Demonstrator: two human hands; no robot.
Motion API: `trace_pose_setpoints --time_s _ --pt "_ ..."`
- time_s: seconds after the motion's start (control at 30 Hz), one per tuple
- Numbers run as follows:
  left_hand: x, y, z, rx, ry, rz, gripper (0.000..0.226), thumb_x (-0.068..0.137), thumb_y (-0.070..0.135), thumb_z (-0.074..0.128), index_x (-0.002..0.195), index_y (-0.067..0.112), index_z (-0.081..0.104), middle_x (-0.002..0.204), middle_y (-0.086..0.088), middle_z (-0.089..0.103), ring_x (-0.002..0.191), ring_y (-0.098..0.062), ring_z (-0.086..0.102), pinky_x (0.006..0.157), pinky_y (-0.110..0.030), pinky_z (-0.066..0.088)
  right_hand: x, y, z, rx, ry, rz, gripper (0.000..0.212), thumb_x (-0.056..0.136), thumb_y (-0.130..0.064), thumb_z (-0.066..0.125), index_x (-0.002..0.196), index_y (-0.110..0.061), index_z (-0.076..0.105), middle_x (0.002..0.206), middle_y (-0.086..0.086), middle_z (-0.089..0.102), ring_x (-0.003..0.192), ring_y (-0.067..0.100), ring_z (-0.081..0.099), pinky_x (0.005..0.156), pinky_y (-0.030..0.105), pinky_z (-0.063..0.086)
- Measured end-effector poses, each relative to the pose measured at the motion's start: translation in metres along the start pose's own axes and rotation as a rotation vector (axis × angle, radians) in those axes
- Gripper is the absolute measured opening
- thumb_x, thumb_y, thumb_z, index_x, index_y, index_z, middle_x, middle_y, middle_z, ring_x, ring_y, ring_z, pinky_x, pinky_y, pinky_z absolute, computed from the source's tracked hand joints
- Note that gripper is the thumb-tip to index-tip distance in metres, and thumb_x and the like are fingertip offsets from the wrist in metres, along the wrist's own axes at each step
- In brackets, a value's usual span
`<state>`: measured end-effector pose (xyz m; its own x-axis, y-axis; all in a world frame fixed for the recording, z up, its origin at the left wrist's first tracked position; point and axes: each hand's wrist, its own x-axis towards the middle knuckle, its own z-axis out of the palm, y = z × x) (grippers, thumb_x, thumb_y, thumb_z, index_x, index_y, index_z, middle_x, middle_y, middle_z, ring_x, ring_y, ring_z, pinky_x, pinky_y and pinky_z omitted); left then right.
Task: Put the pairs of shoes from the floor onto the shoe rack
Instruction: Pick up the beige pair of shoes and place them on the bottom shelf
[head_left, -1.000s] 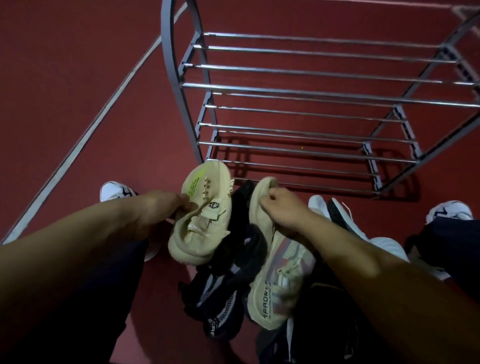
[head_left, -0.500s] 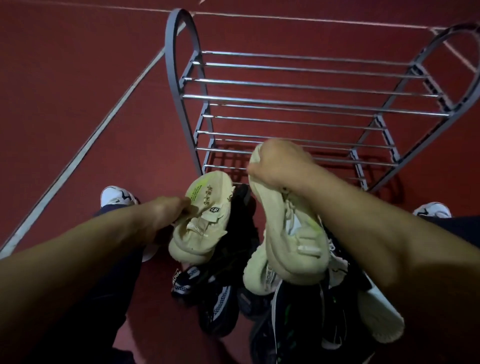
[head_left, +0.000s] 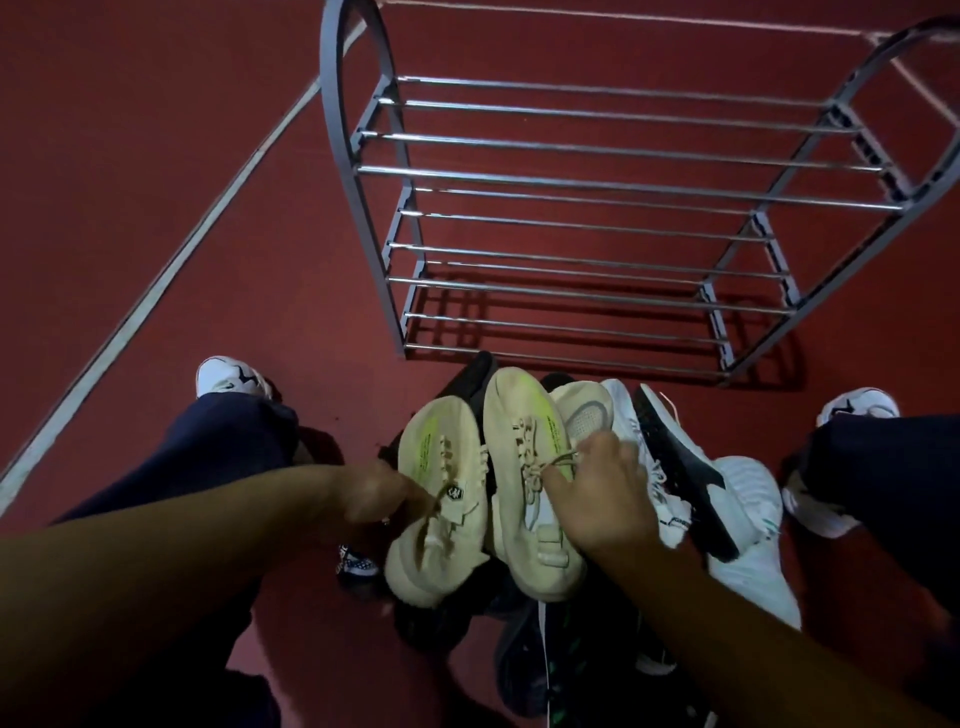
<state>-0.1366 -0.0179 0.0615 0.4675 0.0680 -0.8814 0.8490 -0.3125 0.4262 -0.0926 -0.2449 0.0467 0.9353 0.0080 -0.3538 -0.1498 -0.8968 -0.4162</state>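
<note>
Two beige knit shoes are being held side by side at lower centre of the frame, toes pointing up toward the shoe rack (head_left: 363, 171), lifted above the pile on the floor. The left beige shoe (head_left: 439, 499) is being pinched at the tongue and lace area by the left hand (head_left: 376, 493), fingers curled onto it. The right beige shoe (head_left: 530, 483) is being gripped from its right side by the right hand (head_left: 597, 499), fingers curled around the laces and collar.

Judgement: the pair is matched and is being readied for transfer. For a clean placement, both shoes are best carried level and together, then set with soles across two neighbouring bars so nothing tips through the gaps. Lace-only grips are best avoided, since the shoe is likely to swing.

Count: two beige shoes in hand. In the pile, one white sneaker (head_left: 748, 519) with a black sole edge is being seen at right centre, and one checkered dark shoe (head_left: 356, 558) is peeking out under the left one. Further dark shoes are lying beneath, number impossible to tell. The rack, upper centre, is being shown with four tiers of paired bars, no shoes on them. Two worn white trainers, on the person's feet, are sitting at mid left and mid right.
</note>
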Motion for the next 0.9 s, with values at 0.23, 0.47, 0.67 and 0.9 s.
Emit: trace_pose_setpoints --time_s 0.23,0.47,0.67,0.9 --pt "0.018 -0.04 0.023 0.225 -0.224 0.041 0.074 0.043 0.038 0.091 0.109 0.011 0.073 0.115 -0.004 0.071 0.114 -0.026 0.063 0.09 -0.044 0.057 -0.043 0.013 0.027 0.314 -0.079 0.196 0.051 0.086 -0.05 0.062 0.125 -0.018 0.054 0.14 0.009 0.034 0.117 0.034 0.052 0.104 0.038 0.041" --pt "0.004 -0.017 0.014 0.023 -0.147 0.03 0.055 0.066 0.007 0.062 0.12 0.016 0.053 0.119 -0.027 0.06 0.088 -0.031 0.054 0.072 -0.04 0.05 -0.065 -0.002 0.033 0.621 -0.159 0.123 0.065 0.086 -0.019 0.071 0.142 -0.023 0.039 0.142 0.012 0.039 0.117 0.029 0.054 0.102 0.038 0.047" --pt "0.0 -0.005 -0.001 -0.064 -0.1 0.057 0.032 0.063 0.009 0.056 0.095 0.009 0.06 0.081 -0.012 0.054 0.063 -0.022 0.047 0.053 -0.026 0.04 -0.047 -0.01 0.028 0.954 -0.207 0.257 0.06 0.091 0.0 0.061 0.142 -0.02 0.039 0.123 0.012 0.06 0.085 0.025 0.066 0.063 0.036 0.06" --pt "0.02 0.034 -0.041 -0.281 0.138 0.073 0.017 0.073 -0.001 0.047 0.064 0.012 0.054 0.065 -0.008 0.048 0.059 -0.022 0.043 0.057 -0.027 0.038 0.028 -0.046 0.012 1.095 -0.219 0.233 0.055 0.096 -0.009 0.056 0.145 -0.03 0.042 0.13 0.001 0.06 0.096 0.023 0.069 0.076 0.04 0.061"
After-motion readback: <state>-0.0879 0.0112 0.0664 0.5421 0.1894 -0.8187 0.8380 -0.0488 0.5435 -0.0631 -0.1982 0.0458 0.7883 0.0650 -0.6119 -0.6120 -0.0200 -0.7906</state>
